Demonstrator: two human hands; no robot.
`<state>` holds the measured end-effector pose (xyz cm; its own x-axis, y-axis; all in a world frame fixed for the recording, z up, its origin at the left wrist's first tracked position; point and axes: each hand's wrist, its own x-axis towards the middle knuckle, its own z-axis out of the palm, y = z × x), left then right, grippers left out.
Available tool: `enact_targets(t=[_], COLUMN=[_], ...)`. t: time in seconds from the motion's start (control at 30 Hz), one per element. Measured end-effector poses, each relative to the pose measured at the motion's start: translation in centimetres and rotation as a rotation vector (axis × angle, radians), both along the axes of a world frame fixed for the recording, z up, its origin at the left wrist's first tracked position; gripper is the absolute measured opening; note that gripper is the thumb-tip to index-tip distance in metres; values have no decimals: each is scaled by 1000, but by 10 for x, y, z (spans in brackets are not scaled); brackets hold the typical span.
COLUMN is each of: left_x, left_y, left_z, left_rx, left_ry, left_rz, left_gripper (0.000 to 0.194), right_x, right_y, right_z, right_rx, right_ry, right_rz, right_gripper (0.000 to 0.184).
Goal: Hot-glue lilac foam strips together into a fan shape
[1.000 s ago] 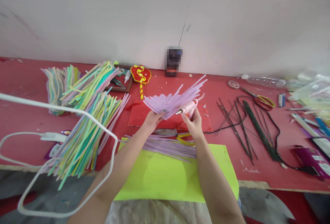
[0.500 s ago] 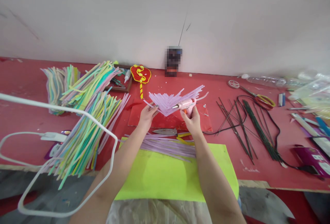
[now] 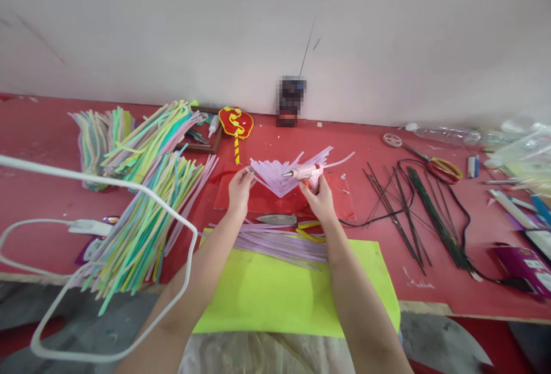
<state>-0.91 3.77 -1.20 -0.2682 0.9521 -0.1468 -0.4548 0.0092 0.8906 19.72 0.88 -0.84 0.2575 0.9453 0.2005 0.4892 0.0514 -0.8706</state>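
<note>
My right hand (image 3: 318, 196) is wrapped round the grip of a pink glue gun (image 3: 309, 172), whose metal nozzle points left over a V-shaped piece of laid lilac pipe cleaners (image 3: 275, 179). At the left edge of that piece, my left hand (image 3: 240, 191) is closed in a pinch on what looks like the end of a lilac pipe cleaner; the fingertips partly hide it. Beneath lies a red sheet (image 3: 228, 199). Nearer me, pliers with yellow handles (image 3: 275, 219) and loose lilac pipe cleaners (image 3: 275, 245) lie by a yellow-green cloth (image 3: 275, 293).
Bundles of pastel pipe cleaners (image 3: 138, 219) lie left, behind a white tube frame (image 3: 189, 259). A red-and-yellow fan ornament (image 3: 236, 124) stands out at the back. Scissors (image 3: 441, 168), dark green wires (image 3: 434, 219) and a purple box (image 3: 523, 268) are right.
My left hand has moved from the V-shaped piece's bottom point to its left edge. The glue gun has shifted slightly left, its nozzle now over the middle of the lilac piece.
</note>
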Motion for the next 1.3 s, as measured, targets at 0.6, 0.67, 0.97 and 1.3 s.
enact_targets(t=[0.6,0.67,0.97,1.3], left_x=[-27,-32,-58,-43], left_y=[10,12,18,6], left_z=[-3,-2,7,15], left_rx=[90,93,232,353], left_ry=[35,43,240,566], left_rz=[171,200,383,384], left_gripper=[28,27,31,66], right_x=[-2,-1,4,6], right_y=[0,0,1,-3], right_z=[1,1,0,10], right_rx=[-88,-93,-81,-32], right_ry=[-62,-67,-118,-120], right_rz=[41,33,-58,-190], right_gripper=[36,36,36,37])
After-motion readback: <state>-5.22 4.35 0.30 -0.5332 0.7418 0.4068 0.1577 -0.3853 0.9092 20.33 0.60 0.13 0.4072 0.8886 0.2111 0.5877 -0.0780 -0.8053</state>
